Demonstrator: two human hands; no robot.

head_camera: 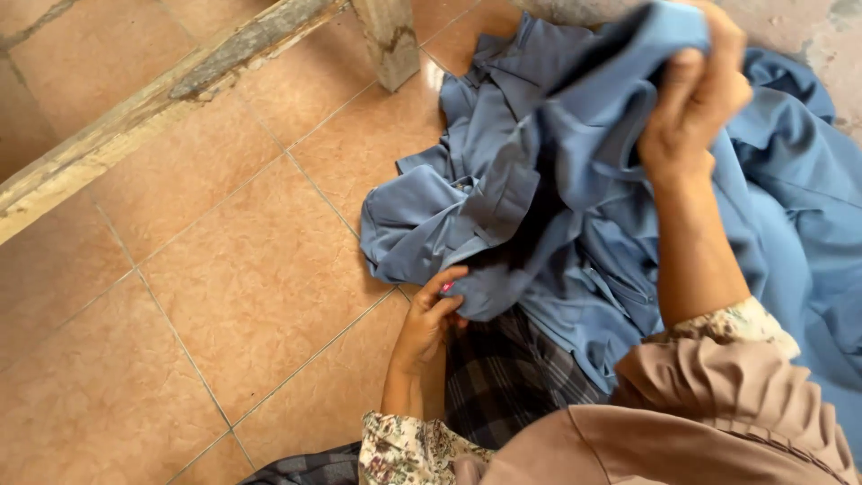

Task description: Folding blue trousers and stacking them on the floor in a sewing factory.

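Note:
A crumpled blue garment (548,180) lies over my lap and the tiled floor, spreading to the right. My right hand (691,99) is raised at the top of the view, fingers closed on a bunched fold of the blue cloth. Lower down, my left hand (431,319) pinches the garment's bottom edge, where a small pink tag or object (446,286) shows at the fingertips. Both sleeves are floral with a beige cloth over them. A dark plaid fabric (503,377) covers my lap beneath the garment.
Orange-brown floor tiles (224,296) fill the left half. A weathered wooden beam (162,99) runs diagonally across the upper left, meeting a wooden post (388,40) at the top centre. Rough grey concrete (808,31) shows at the top right.

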